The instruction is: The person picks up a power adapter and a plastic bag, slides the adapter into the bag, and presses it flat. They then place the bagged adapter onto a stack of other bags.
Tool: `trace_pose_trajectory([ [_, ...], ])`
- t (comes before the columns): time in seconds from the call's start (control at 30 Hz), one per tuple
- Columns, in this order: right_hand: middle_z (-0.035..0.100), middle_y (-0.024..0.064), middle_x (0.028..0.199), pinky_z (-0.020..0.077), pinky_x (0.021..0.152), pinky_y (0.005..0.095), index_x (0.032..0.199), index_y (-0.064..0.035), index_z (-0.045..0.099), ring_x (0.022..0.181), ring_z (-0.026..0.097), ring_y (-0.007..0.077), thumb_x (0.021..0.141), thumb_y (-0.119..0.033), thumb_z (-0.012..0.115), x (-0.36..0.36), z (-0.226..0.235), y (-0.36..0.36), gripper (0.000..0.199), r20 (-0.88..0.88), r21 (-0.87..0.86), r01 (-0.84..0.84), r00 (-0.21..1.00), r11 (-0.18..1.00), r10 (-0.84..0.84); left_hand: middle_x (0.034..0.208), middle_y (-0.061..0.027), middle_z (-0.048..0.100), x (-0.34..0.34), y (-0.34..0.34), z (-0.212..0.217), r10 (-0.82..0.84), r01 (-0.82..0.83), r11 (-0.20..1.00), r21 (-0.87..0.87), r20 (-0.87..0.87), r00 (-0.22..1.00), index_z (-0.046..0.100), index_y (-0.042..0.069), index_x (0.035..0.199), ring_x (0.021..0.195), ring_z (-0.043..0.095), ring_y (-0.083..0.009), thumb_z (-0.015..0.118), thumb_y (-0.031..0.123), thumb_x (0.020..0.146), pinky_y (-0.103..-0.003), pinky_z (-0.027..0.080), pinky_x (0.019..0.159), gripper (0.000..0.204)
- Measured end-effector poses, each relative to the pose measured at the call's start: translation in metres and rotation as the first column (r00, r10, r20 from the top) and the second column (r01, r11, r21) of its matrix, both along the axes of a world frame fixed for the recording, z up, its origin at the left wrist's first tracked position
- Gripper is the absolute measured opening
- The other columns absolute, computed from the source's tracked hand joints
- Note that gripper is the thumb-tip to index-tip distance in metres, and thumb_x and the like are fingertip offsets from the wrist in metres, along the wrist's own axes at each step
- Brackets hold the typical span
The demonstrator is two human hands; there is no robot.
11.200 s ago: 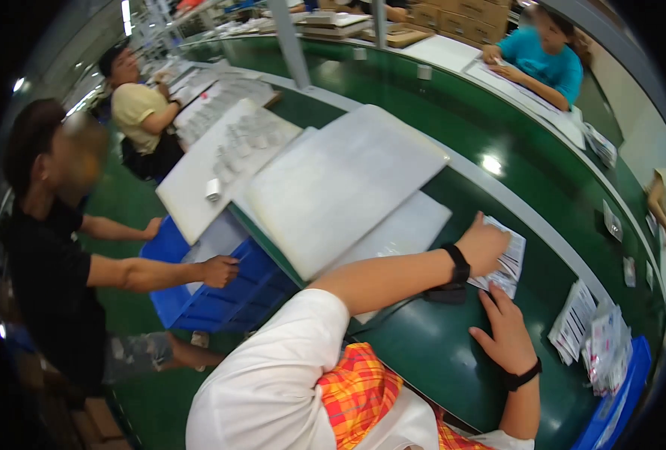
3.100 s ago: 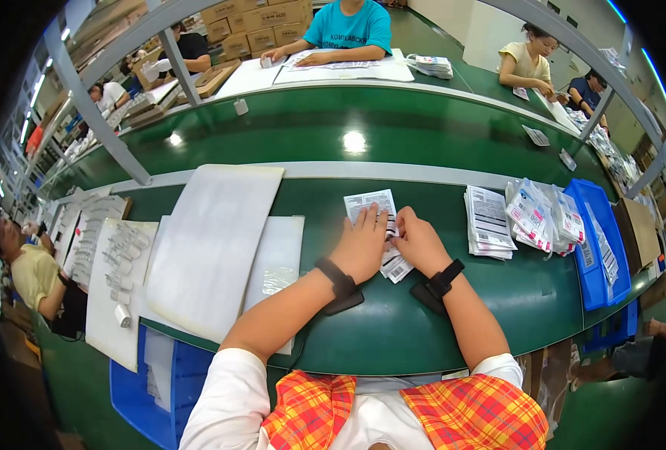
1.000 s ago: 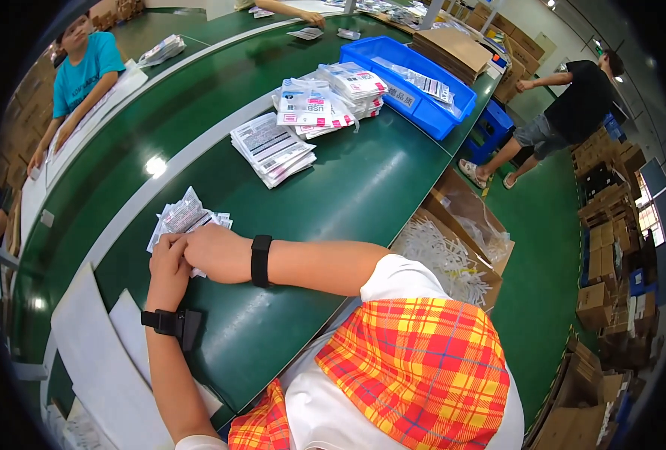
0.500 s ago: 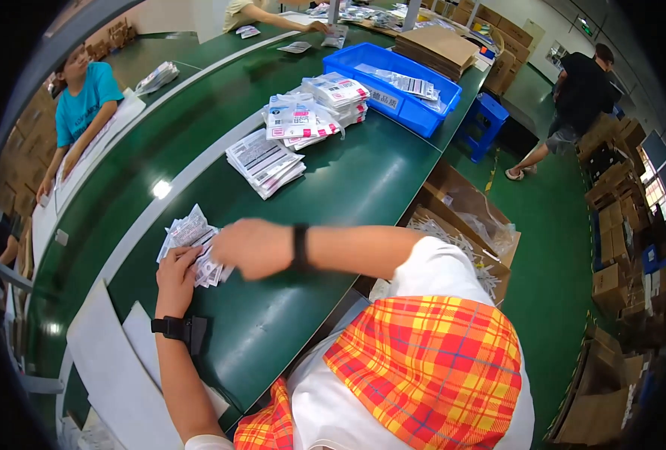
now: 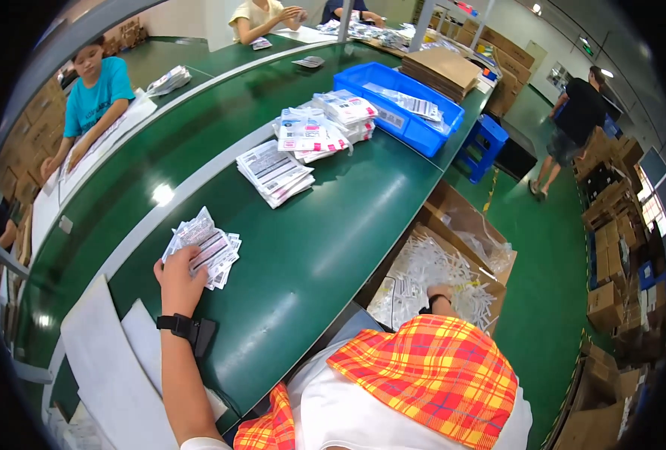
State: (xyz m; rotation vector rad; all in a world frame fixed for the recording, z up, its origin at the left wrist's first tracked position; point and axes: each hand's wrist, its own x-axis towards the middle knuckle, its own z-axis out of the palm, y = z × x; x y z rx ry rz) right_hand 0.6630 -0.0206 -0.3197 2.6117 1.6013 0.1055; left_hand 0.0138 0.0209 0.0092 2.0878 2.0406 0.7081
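Observation:
My left hand (image 5: 183, 281) rests at the near left edge of a loose, fanned pile of printed plastic packets (image 5: 214, 249) on the green table. Its thumb and fingers are apart, with the fingertips touching the packets. My right hand (image 5: 439, 291) is down off the table's right side, over an open cardboard box full of thin white strips (image 5: 415, 270). That hand's fingers are too hidden to show whether they grip anything. Farther along the table lie a neater stack of printed packets (image 5: 274, 174) and a taller heap of white and pink packets (image 5: 319, 127).
A blue plastic bin (image 5: 348, 81) holding packets stands beyond the stacks, beside flat cardboard sheets (image 5: 441, 71). A blue stool (image 5: 484, 142) is on the floor at the right. Co-workers sit across the curved table; another person (image 5: 577, 112) is in the aisle near cartons.
My right hand has left the pile and moved right, down into the box of strips. My left hand stays on the packets. The person in the aisle has moved a little.

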Motion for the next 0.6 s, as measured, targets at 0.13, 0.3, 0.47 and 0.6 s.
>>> trace_pose_trajectory([
  [0.13, 0.057, 0.0293, 0.116, 0.0412, 0.098, 0.0457, 0.137, -0.0012, 0.04, 0.113, 0.053, 0.042, 0.078, -0.008, 0.057, -0.026, 0.06, 0.045, 0.062, -0.331, 0.287, 0.469, 0.867, 0.835, -0.373, 0.103, -0.0049, 0.065, -0.002, -0.016, 0.011, 0.091, -0.089, 0.995, 0.042, -0.053, 0.994, 0.06, 0.01, 0.104, 0.104, 0.06, -0.0262, 0.066, 0.012, 0.073, -0.053, 0.027, 0.104, 0.031],
  [0.3, 0.063, 0.0141, 0.105, 0.0474, 0.087, 0.0343, 0.109, 0.0028, 0.058, 0.094, 0.061, 0.0255, 0.087, -0.002, 0.059, -0.104, 0.313, 0.145, 0.022, -0.27, 0.958, 0.175, 0.816, 0.228, 0.51, 0.105, -0.0044, 0.06, -0.006, -0.014, 0.01, 0.038, -0.029, 0.998, 0.062, -0.148, 0.988, 0.064, 0.014, 0.096, 0.105, 0.055, -0.0253, 0.067, 0.02, 0.071, -0.049, 0.031, 0.098, 0.026],
  [0.47, 0.064, 0.0102, 0.097, 0.0475, 0.084, 0.0304, 0.101, 0.0002, 0.061, 0.088, 0.061, 0.019, 0.089, -0.002, 0.059, -0.315, 0.437, 0.113, 0.013, -0.135, 0.88, -0.41, 0.27, 0.241, 0.953, 0.108, -0.0043, 0.058, -0.003, -0.02, 0.015, 0.192, -0.176, 0.98, 0.099, -0.197, 0.961, 0.068, 0.017, 0.097, 0.105, 0.051, -0.0271, 0.072, 0.028, 0.067, -0.044, 0.033, 0.091, 0.032],
  [0.6, 0.06, 0.0176, 0.113, 0.0505, 0.084, 0.0359, 0.135, -0.0036, 0.045, 0.095, 0.062, 0.0302, 0.084, -0.021, 0.069, -0.42, 0.402, 0.131, 0.059, -0.33, 0.532, -0.839, -0.082, 0.113, 0.94, 0.111, -0.005, 0.058, 0.006, -0.016, 0.018, 0.189, -0.178, 0.981, 0.081, -0.167, 0.968, 0.068, 0.019, 0.101, 0.106, 0.05, -0.0276, 0.074, 0.036, 0.066, -0.044, 0.032, 0.092, 0.04],
])
